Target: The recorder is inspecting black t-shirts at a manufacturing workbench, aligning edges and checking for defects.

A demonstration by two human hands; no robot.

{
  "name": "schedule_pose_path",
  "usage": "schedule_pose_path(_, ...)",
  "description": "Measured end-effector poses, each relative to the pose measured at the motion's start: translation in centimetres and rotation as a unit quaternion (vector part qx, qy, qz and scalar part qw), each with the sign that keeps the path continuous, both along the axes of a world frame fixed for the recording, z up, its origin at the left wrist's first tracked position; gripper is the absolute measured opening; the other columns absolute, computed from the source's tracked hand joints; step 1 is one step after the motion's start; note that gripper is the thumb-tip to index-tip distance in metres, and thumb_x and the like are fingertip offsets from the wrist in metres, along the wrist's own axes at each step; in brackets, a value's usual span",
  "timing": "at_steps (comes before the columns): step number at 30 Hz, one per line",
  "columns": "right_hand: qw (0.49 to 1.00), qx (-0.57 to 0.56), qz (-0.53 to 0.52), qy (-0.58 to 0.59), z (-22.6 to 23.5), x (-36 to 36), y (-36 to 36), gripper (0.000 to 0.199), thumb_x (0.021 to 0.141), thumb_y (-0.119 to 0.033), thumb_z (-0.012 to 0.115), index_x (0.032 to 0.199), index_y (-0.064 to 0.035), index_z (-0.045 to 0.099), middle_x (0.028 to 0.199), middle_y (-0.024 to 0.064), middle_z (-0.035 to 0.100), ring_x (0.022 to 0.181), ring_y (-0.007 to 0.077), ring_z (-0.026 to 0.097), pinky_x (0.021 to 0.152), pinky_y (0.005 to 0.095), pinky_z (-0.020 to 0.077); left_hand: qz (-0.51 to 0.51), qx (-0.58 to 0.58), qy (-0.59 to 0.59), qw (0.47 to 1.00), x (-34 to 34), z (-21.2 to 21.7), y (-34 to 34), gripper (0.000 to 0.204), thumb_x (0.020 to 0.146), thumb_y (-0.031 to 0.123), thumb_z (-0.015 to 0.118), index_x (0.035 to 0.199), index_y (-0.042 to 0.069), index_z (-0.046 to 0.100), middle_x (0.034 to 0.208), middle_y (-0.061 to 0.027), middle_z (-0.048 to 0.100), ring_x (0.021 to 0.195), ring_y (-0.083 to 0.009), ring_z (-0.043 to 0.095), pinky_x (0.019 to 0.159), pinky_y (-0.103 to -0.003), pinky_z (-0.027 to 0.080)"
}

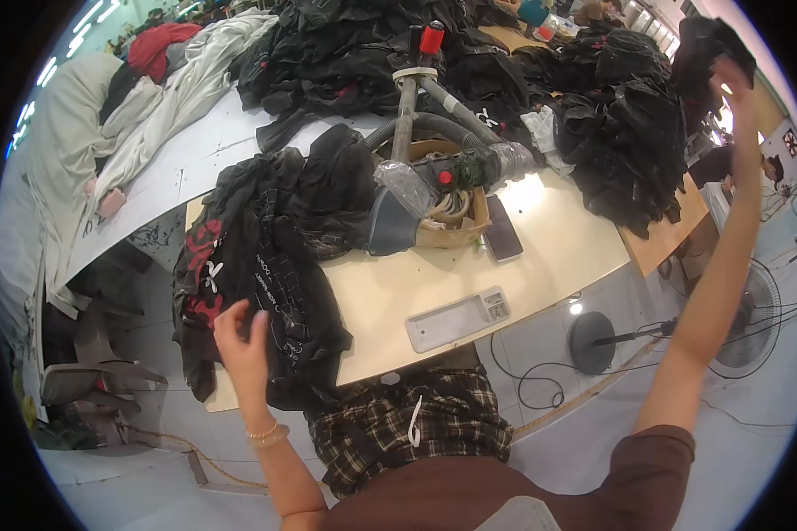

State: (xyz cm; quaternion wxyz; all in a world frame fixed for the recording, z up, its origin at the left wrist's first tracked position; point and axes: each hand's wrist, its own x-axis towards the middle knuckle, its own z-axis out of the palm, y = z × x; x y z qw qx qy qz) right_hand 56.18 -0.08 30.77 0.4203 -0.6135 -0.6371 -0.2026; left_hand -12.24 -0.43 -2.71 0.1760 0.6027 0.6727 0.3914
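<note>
My left hand [242, 350] is open over the near left side of the table, thumb and curved fingers apart. Under and beside it is a heap of black garments [279, 257] with red and white prints, draping over the table's front edge. Far to the right, my right arm is stretched up and outward. My right hand [733, 84], blurred, overlaps a dark cloth piece [710, 55] high at the side; whether its fingers grip the cloth cannot be made out.
On the cream table [558, 239] are a grey tray [447, 323], a dark phone [503, 228], and a cardboard box [469, 221] by a metal pipe stand [406, 115]. Black garment piles [615, 124] rise behind. A fan [744, 319] and cables are at right, white cloth [168, 97] at left.
</note>
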Motion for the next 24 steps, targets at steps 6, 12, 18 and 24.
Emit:
schedule_pose_path(6,0.774,-0.435,0.234,0.396,-27.3,-18.2,-6.5,0.034,0.088,-0.020,0.061,0.117,-0.0022,0.061,0.101,0.0080,0.065,0.090,0.0169,0.063,0.083,0.0309,0.0497,-0.004,-0.067,0.204,0.977,0.3,-9.1,1.2,0.058,0.074,0.028,0.078,0.126,0.016,0.056,0.115,-0.0077,0.055,0.110,-0.0283,0.053,0.092,-0.048,0.040)
schedule_pose_path(12,0.623,-0.628,0.280,0.373,-38.9,-31.0,-10.0,0.039,0.092,-0.026,0.062,0.123,-0.0022,0.056,0.097,0.0075,0.067,0.079,0.0134,0.063,0.074,0.0292,0.0518,-0.008,0.086,0.023,0.996,-0.4,-8.2,2.2,0.008,0.084,0.003,0.065,0.088,-0.003,0.061,0.077,-0.0104,0.057,0.068,-0.0194,0.055,0.066,-0.030,0.045)
schedule_pose_path(18,0.616,-0.584,0.413,0.329,-37.4,-40.9,-7.5,0.030,0.090,-0.022,0.063,0.112,-0.0016,0.059,0.079,0.0080,0.062,0.072,0.0173,0.058,0.070,0.0310,0.0479,0.074,0.137,-0.134,0.979,-1.2,-1.4,0.3,0.007,0.093,0.007,0.061,0.089,0.000,0.060,0.079,-0.0001,0.055,0.073,-0.0083,0.049,0.069,-0.023,0.043)
schedule_pose_path(24,0.781,-0.331,0.376,0.372,-35.9,-45.8,-5.4,0.101,0.069,-0.009,0.078,0.151,-0.0095,0.018,0.145,0.0202,0.029,0.118,0.0355,0.047,0.098,0.0372,0.0418,-0.218,-0.010,-0.292,0.931,6.4,3.6,-4.7,0.007,0.085,-0.005,0.061,0.081,0.000,0.058,0.077,-0.0029,0.055,0.072,-0.0082,0.052,0.064,-0.023,0.043)
